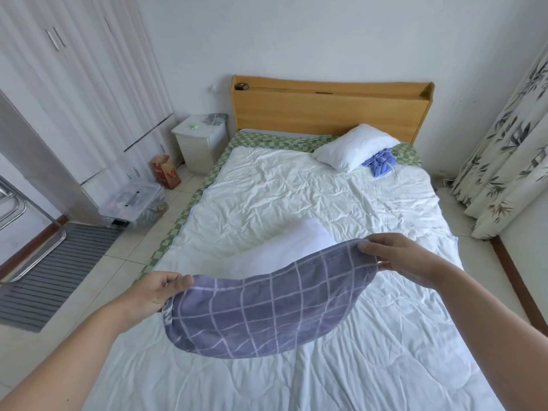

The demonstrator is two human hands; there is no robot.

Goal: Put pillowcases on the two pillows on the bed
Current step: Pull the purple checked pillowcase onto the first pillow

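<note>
A purple-grey pillowcase (261,304) with a white grid pattern hangs between my hands above the bed. My left hand (157,292) grips its left edge and my right hand (403,256) pinches its right edge. Behind the pillowcase a bare white pillow (284,247) lies on the white quilt (296,191), its near part hidden by the cloth. A second bare white pillow (353,146) rests at the head of the bed on the right. A crumpled blue pillowcase (381,163) lies against that pillow's right side.
A wooden headboard (329,108) stands against the far wall. To the left are a white nightstand (201,140), a paper bag (166,175), a clear plastic bin (133,200) and a wardrobe (74,99). A patterned curtain (510,143) hangs on the right.
</note>
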